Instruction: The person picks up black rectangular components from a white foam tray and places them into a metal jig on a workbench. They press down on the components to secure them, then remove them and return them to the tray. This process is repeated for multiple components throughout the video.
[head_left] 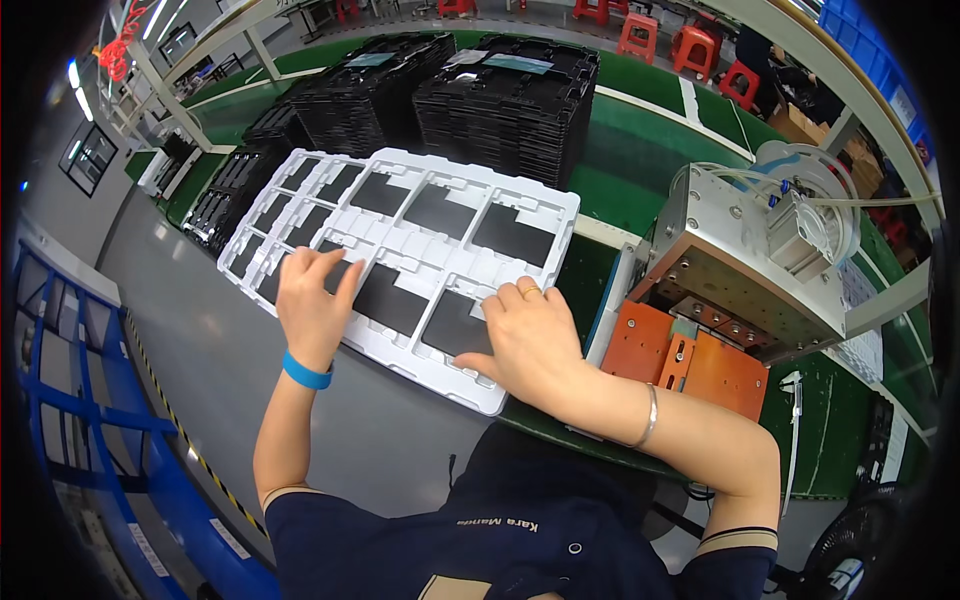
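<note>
I look down through a head-worn fisheye, close above the white tray (425,243) at frame center, facing across the green counter (622,180) toward red stools (694,50) at upper right, straight edges bowing.

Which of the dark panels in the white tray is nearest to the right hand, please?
The dark panel in the near row's right-end compartment of the white tray; it alone is partly covered by the right hand.
</note>
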